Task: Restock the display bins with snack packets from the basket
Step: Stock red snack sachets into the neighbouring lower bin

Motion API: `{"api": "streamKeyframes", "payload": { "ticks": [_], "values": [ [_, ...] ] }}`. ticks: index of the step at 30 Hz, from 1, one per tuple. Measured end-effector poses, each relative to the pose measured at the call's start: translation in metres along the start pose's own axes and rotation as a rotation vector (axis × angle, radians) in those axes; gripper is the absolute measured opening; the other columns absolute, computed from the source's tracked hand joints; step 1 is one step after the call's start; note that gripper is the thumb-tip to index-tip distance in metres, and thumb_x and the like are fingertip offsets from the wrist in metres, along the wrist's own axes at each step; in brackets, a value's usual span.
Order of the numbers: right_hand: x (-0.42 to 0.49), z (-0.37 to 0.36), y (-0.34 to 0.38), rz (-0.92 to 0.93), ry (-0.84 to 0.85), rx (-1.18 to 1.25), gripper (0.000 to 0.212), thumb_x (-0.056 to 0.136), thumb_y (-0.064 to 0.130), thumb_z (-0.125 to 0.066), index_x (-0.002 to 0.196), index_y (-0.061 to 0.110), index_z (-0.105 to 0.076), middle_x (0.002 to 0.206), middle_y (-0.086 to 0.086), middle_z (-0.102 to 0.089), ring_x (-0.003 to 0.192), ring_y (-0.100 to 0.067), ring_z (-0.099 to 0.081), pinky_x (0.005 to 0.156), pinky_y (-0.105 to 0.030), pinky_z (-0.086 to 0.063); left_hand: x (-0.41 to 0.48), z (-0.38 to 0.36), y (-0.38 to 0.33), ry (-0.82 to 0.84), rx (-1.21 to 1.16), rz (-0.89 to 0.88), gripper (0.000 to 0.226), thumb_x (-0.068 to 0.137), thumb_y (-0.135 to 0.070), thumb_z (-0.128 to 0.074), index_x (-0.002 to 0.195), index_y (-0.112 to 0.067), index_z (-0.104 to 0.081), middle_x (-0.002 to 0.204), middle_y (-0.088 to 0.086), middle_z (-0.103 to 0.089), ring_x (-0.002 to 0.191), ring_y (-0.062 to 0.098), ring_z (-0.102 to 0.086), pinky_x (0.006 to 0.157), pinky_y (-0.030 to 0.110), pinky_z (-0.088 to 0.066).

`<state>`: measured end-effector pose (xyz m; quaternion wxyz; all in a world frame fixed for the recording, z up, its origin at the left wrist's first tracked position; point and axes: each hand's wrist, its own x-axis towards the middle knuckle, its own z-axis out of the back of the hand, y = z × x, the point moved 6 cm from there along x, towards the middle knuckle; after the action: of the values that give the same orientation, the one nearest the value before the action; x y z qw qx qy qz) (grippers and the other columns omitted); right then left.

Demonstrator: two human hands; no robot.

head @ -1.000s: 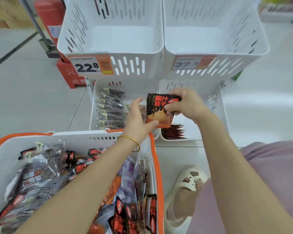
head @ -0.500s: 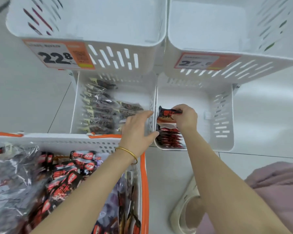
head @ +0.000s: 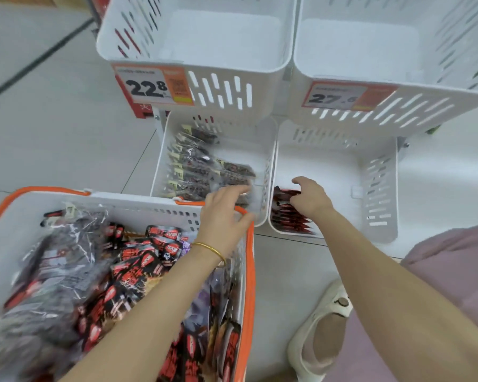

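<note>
Price tags [head: 153, 85] read "22.8" and, blurrily, "27".

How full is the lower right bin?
Mostly empty. The lower right bin holds one short row of red packets at its front-left corner; its white floor shows elsewhere.

Two upper bins stood side by side, the left upper bin [head: 196, 40] and the right upper bin [head: 370, 45], each overhanging a lower one. In the lower left bin [head: 268, 161] dark packets [head: 202, 169] lay stacked along its left side. In the lower right bin [head: 381, 188] a row of packets [head: 287, 216] sat against the left wall, with the right hand [head: 311, 197] on them. The basket [head: 249, 271] stood in front of the lower left bin, full of packets [head: 127, 271], the left hand [head: 224, 219] over its far rim.
</note>
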<state>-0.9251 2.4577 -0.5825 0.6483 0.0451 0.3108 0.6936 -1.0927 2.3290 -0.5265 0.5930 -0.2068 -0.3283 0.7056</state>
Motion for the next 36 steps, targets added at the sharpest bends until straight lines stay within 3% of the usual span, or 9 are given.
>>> {"api": "streamKeyframes", "payload": {
  "ticks": [5, 11, 16, 20, 26, 29, 31, 33, 36],
  "values": [
    [-0.073, 0.017, 0.079, 0.311, -0.225, 0.218, 0.051, 0.081, -0.006, -0.046, 0.129, 0.012, -0.053, 0.133, -0.006, -0.052, 0.119, -0.024, -0.050, 0.099, -0.036, -0.041, -0.041, 0.053, 0.039, -0.079, 0.061, 0.063, 0.039, 0.082, -0.006, -0.064, 0.120, -0.015, -0.059, 0.123, 0.004, -0.058, 0.117, 0.024, -0.044, 0.097, 0.021, -0.025],
    [-0.134, -0.072, 0.142, 0.630, 0.244, 0.166, 0.043, 0.084, -0.012, -0.042, 0.118, 0.007, -0.060, 0.114, -0.010, -0.063, 0.106, -0.024, -0.058, 0.094, -0.034, -0.045, -0.070, 0.093, 0.112, -0.081, 0.255, 0.303, 0.027, 0.080, -0.005, -0.065, 0.105, -0.013, -0.068, 0.110, 0.008, -0.065, 0.108, 0.031, -0.055, 0.099, 0.036, -0.035],
    [-0.128, -0.133, 0.144, 0.570, 0.392, -0.085, 0.039, 0.092, 0.000, -0.046, 0.130, 0.008, -0.050, 0.127, -0.013, -0.056, 0.116, -0.027, -0.052, 0.093, -0.032, -0.041, -0.102, 0.093, 0.152, 0.204, 0.502, 0.564, 0.055, 0.084, -0.038, -0.063, 0.133, -0.022, -0.045, 0.136, 0.007, -0.048, 0.126, 0.033, -0.039, 0.104, 0.045, -0.033],
    [-0.133, -0.160, 0.159, 0.574, 0.452, -0.103, 0.035, 0.093, 0.009, -0.052, 0.128, 0.005, -0.049, 0.111, -0.016, -0.061, 0.105, -0.030, -0.057, 0.089, -0.037, -0.046, -0.120, 0.091, 0.154, 0.343, 0.622, 0.643, 0.084, 0.077, -0.056, -0.064, 0.142, -0.017, -0.027, 0.143, 0.011, -0.037, 0.133, 0.033, -0.030, 0.105, 0.048, -0.029],
    [-0.149, -0.187, 0.166, 0.479, 0.584, 0.053, 0.051, 0.089, 0.019, -0.065, 0.130, 0.004, -0.039, 0.107, -0.007, -0.059, 0.096, -0.021, -0.058, 0.078, -0.027, -0.044, -0.122, 0.092, 0.153, 0.205, 0.475, 0.571, 0.072, 0.082, -0.028, -0.069, 0.141, -0.020, -0.029, 0.139, 0.008, -0.039, 0.129, 0.031, -0.038, 0.105, 0.049, -0.031],
    [-0.145, -0.186, 0.166, 0.415, 0.590, 0.289, 0.022, 0.079, 0.009, -0.074, 0.092, 0.016, -0.058, 0.074, 0.009, -0.056, 0.067, -0.006, -0.053, 0.066, -0.021, -0.044, -0.113, 0.100, 0.150, 0.016, 0.084, 0.464, 0.064, 0.080, -0.006, -0.066, 0.136, -0.018, -0.038, 0.117, 0.007, -0.050, 0.114, 0.026, -0.051, 0.099, 0.040, -0.041],
    [-0.136, -0.175, 0.163, 0.346, 0.555, 0.402, 0.022, 0.075, 0.008, -0.077, 0.078, 0.022, -0.060, 0.072, 0.006, -0.063, 0.071, -0.012, -0.061, 0.075, -0.030, -0.053, -0.109, 0.113, 0.154, -0.130, -0.087, 0.470, 0.060, 0.081, -0.001, -0.065, 0.134, -0.011, -0.041, 0.109, 0.006, -0.054, 0.111, 0.024, -0.053, 0.097, 0.032, -0.041],
    [-0.124, -0.160, 0.157, 0.306, 0.460, 0.467, 0.017, 0.074, 0.010, -0.078, 0.079, 0.019, -0.065, 0.083, -0.003, -0.071, 0.082, -0.022, -0.067, 0.085, -0.042, -0.054, -0.103, 0.117, 0.164, -0.138, 0.064, 0.468, 0.060, 0.084, -0.008, -0.064, 0.138, -0.008, -0.038, 0.127, 0.011, -0.052, 0.123, 0.026, -0.046, 0.105, 0.036, -0.036],
    [-0.113, -0.136, 0.149, 0.290, 0.364, 0.561, 0.014, 0.076, 0.012, -0.078, 0.079, 0.019, -0.066, 0.088, -0.006, -0.072, 0.084, -0.023, -0.068, 0.085, -0.043, -0.054, -0.102, 0.095, 0.179, 0.158, 0.496, 0.447, 0.067, 0.091, -0.025, -0.058, 0.146, -0.007, -0.023, 0.150, 0.012, -0.029, 0.138, 0.029, -0.025, 0.114, 0.037, -0.022]
  ]
}}
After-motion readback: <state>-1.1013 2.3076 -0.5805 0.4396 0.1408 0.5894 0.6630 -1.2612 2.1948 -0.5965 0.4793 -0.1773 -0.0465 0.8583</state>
